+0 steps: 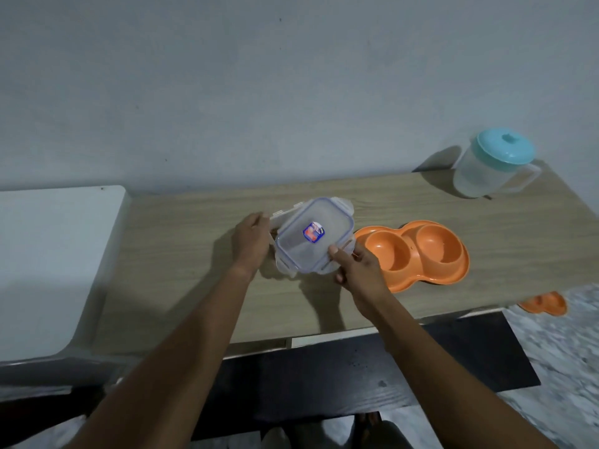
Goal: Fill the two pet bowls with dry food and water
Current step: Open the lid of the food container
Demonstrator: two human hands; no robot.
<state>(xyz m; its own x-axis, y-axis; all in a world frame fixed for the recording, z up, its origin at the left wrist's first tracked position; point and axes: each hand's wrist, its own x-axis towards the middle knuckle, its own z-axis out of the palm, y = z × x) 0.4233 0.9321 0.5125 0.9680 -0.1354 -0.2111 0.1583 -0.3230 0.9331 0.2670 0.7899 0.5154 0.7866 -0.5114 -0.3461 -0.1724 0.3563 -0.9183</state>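
A clear plastic food container sits on the wooden table, and its clip-lock lid [313,235] with a blue seal and a small sticker is tilted over it. My left hand [251,242] grips the container's left side. My right hand [355,267] pinches the lid's near right corner. What is inside the container is hidden by the lid. Just to the right lies an orange double pet bowl [453,270] with both cups bare. A translucent water jug [486,170] with a teal lid stands at the table's far right corner.
The wooden table [181,254] runs against a grey wall. A white surface [48,254] adjoins its left end. Below the front edge is a dark shelf [389,377]. Another orange item [544,303] lies on the patterned floor at right.
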